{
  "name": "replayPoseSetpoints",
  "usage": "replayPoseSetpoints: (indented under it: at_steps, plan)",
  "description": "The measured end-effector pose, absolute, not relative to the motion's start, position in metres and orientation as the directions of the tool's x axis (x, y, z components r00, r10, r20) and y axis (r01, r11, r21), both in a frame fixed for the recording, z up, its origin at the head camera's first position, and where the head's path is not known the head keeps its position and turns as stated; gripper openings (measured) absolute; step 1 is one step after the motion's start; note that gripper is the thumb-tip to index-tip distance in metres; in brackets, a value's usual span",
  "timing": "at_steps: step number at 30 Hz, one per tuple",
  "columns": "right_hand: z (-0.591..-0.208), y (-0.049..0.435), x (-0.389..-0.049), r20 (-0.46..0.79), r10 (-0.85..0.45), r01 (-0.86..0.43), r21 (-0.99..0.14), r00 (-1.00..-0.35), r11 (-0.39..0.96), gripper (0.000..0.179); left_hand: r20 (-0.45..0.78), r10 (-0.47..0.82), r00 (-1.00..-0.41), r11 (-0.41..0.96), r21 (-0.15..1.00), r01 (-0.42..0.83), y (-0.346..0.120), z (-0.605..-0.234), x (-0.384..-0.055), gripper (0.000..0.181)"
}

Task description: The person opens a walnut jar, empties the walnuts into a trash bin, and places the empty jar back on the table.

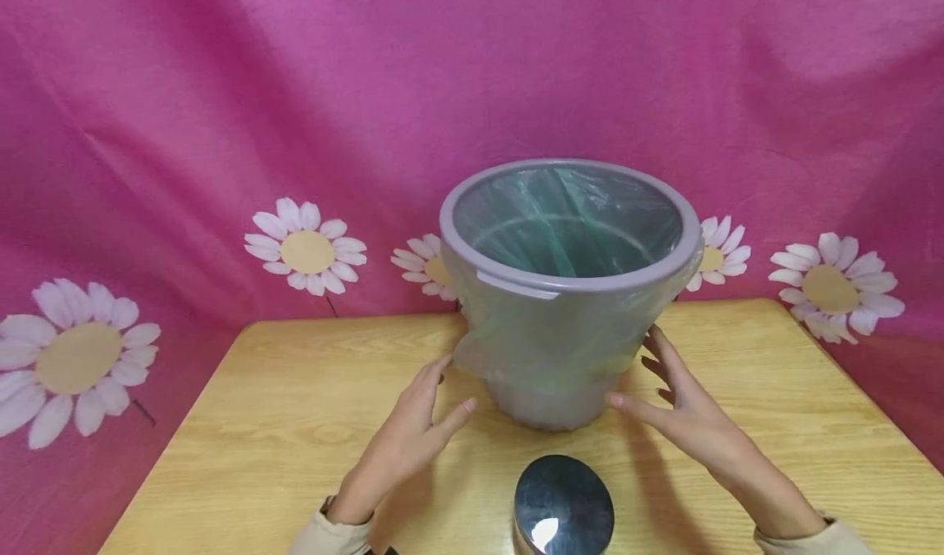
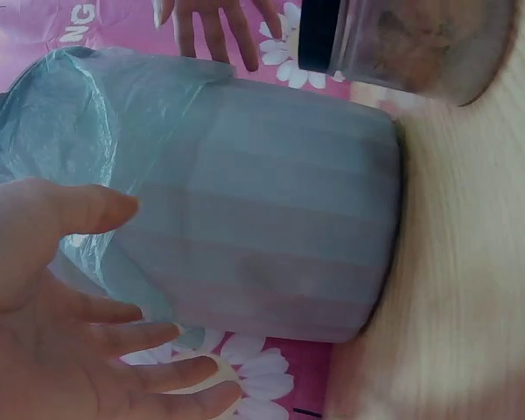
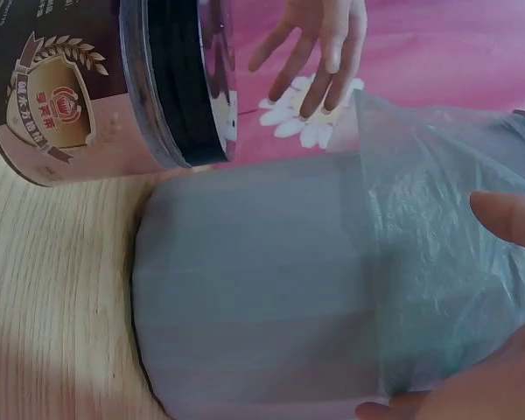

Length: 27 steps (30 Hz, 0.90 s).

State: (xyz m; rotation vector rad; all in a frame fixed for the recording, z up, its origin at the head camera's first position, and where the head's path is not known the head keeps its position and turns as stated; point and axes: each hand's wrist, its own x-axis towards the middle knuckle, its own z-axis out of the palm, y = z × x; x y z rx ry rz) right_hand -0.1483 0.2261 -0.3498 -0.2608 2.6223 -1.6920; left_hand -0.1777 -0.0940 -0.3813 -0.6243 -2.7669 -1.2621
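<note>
A grey plastic trash bin [image 1: 546, 403] stands upright on the table, lined with a thin greenish plastic bag [image 1: 564, 227]. The bag's edge is folded out over the rim and hangs down the outside, as both wrist views show. To the bin's left is my left hand [image 1: 406, 436], fingers spread and thumb apart from them. My right hand [image 1: 696, 428] is at its right side with fingers extended; whether its fingertips touch the bag cannot be told. Neither hand grips anything. In front of the bin, between my forearms, stands a clear jar [image 2: 420, 44] with a black lid [image 1: 564, 502].
The wooden table [image 1: 295, 424] reaches back to a pink cloth [image 1: 369, 88] printed with white daisies. The cloth hangs close behind the bin and along both sides. A printed label [image 3: 57, 105] covers part of the jar.
</note>
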Motion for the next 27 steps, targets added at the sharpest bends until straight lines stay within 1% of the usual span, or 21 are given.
replayPoseSetpoints:
  at_steps: [4, 8, 18, 27]
  plan:
    - [-0.349, 0.221, -0.155, 0.128, -0.164, -0.183, -0.907, -0.978, 0.381, 0.105, 0.162, 0.357, -0.920, 0.574, 0.739, 0.353, -0.092, -0.386, -0.180, 0.070]
    - [-0.349, 0.216, -0.158, 0.176, -0.187, -0.231, -0.915, -0.966, 0.330, 0.104, 0.156, 0.393, -0.906, 0.542, 0.757, 0.366, -0.088, -0.392, -0.182, 0.069]
    - [-0.352, 0.208, -0.153, 0.183, -0.195, -0.239, -0.918, -0.963, 0.316, 0.106, 0.156, 0.416, -0.896, 0.565, 0.728, 0.389, -0.084, -0.402, -0.176, 0.067]
    - [-0.356, 0.205, -0.155, 0.195, -0.213, -0.250, -0.928, -0.957, 0.275, 0.108, 0.134, 0.414, -0.900, 0.553, 0.749, 0.366, -0.087, -0.406, -0.180, 0.066]
